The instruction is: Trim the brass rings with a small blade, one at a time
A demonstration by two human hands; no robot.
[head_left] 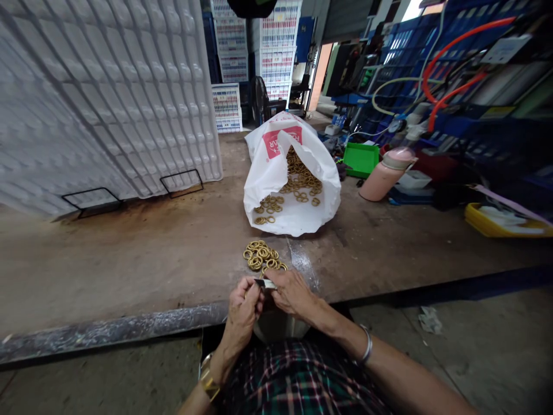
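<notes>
My right hand is closed around a small flat tool, pale with a dark end; its exact kind does not show. The dark end meets the fingertips of my left hand, which are pinched together. Whatever sits between those left fingers is too small and covered to make out. Just beyond both hands lies a loose pile of brass-coloured rings on the wooden table. Behind the pile, a white plastic sack with red print lies with its mouth toward me, holding many more rings.
Stacked white moulded trays rise at the left, with black wire frames at their foot. To the right are a pink bottle, a green tray, a yellow tray and red hoses. White crates stand behind.
</notes>
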